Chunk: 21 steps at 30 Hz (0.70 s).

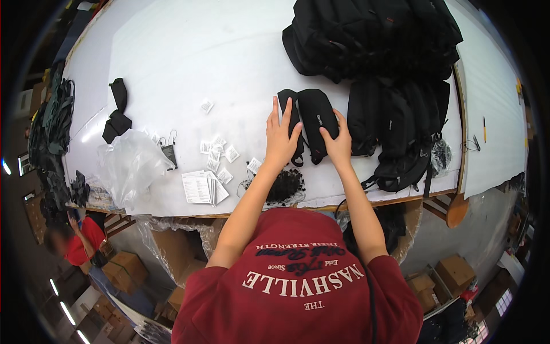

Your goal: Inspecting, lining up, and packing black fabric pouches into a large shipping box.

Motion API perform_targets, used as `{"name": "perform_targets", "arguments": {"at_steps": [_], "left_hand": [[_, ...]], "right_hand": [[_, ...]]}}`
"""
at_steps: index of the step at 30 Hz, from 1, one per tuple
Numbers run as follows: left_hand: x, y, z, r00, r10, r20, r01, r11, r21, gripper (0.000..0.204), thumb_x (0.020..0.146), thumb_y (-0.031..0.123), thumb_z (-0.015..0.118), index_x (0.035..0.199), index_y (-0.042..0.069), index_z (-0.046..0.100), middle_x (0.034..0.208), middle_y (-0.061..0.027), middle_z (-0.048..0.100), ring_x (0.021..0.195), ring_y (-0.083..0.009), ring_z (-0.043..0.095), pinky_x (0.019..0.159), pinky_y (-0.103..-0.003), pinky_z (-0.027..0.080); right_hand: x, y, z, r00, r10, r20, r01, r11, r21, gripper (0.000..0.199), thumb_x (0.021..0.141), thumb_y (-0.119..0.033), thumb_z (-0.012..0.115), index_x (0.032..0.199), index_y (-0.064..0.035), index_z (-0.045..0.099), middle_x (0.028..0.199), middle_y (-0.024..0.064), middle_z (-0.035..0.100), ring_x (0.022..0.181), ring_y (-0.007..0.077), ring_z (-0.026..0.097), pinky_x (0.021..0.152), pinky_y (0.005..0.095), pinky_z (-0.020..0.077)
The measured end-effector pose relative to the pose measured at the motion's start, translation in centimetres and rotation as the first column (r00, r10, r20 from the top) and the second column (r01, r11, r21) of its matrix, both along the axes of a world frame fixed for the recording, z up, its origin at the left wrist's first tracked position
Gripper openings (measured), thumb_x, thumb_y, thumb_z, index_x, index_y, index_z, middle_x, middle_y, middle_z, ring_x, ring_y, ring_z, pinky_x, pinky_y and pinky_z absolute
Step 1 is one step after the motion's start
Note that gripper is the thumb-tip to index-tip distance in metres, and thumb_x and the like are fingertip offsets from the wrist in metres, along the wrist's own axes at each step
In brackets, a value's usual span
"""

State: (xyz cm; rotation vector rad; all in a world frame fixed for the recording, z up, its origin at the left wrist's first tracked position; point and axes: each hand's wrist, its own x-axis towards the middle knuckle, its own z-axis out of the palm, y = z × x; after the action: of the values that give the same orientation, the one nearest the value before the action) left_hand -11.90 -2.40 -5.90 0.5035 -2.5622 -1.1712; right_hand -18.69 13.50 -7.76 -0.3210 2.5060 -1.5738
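Observation:
Two black fabric pouches lie side by side on the white table in front of me. My left hand [281,136] rests with stretched, parted fingers on the left, narrower-looking pouch [294,119], covering part of it. My right hand [338,140] grips the lower right side of the right pouch [317,116], thumb on top and fingers along its edge. This pouch has a small light mark on its face. Just below them, near the table's front edge, sits a heap of thin black strings with tags [286,186].
A big pile of black bags [372,37] fills the far right, with black backpacks [395,132] nearer. Small white packets [215,153], a stack of printed cards [200,187] and a clear plastic bag [134,166] lie left. A person in red [86,238] is beyond the table's left end.

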Motion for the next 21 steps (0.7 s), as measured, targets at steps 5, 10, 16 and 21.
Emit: {"name": "perform_targets", "arguments": {"at_steps": [5, 10, 16, 21], "left_hand": [[0.5, -0.1, 0.3, 0.986, 0.008, 0.169, -0.021, 0.997, 0.078, 0.064, 0.097, 0.029, 0.049, 0.152, 0.020, 0.017, 0.154, -0.0290, 0.008, 0.130, -0.0482, 0.032, 0.109, -0.049, 0.029], [0.1, 0.1, 0.8, 0.984, -0.008, 0.180, -0.045, 0.956, 0.289, 0.063, 0.099, 0.034, 0.045, 0.153, 0.023, 0.014, 0.154, -0.0298, 0.005, 0.131, -0.0516, 0.032, 0.108, -0.048, 0.030], [0.1, 1.2, 0.4, 0.997, 0.030, 0.073, -0.054, 0.933, 0.357, 0.062, 0.099, 0.034, 0.044, 0.153, 0.024, 0.015, 0.154, -0.0297, 0.005, 0.135, -0.0512, 0.026, 0.109, -0.047, 0.029], [0.0, 1.5, 1.4, 0.996, 0.055, 0.075, -0.075, 0.947, 0.313, 0.060, 0.099, 0.032, 0.045, 0.152, 0.024, 0.018, 0.154, -0.0287, 0.008, 0.131, -0.0511, 0.032, 0.107, -0.048, 0.031]], "right_hand": [[-0.9, 0.7, 1.7, 0.814, 0.101, 0.572, 0.297, 0.774, -0.559, 0.052, 0.089, -0.003, 0.061, 0.139, -0.0049, 0.045, 0.112, 0.0079, 0.063, 0.100, 0.0139, 0.061, 0.088, 0.0241, 0.0475], [-0.3, -0.1, -1.5, 0.711, 0.220, 0.668, 0.163, 0.872, -0.461, 0.049, 0.094, -0.011, 0.057, 0.141, -0.0101, 0.044, 0.125, 0.0068, 0.055, 0.106, 0.0163, 0.057, 0.091, 0.0286, 0.0469], [1.0, -3.2, -1.9, 0.846, 0.182, 0.501, 0.014, 0.932, -0.363, 0.046, 0.101, -0.020, 0.044, 0.144, -0.0071, 0.038, 0.138, 0.0124, 0.046, 0.124, 0.0218, 0.048, 0.101, 0.0302, 0.0394], [2.4, -4.6, 0.8, 0.919, 0.261, 0.294, -0.117, 0.896, -0.429, 0.051, 0.103, -0.028, 0.039, 0.147, -0.0017, 0.030, 0.151, 0.0161, 0.032, 0.139, 0.0261, 0.032, 0.112, 0.0325, 0.0244]]}}
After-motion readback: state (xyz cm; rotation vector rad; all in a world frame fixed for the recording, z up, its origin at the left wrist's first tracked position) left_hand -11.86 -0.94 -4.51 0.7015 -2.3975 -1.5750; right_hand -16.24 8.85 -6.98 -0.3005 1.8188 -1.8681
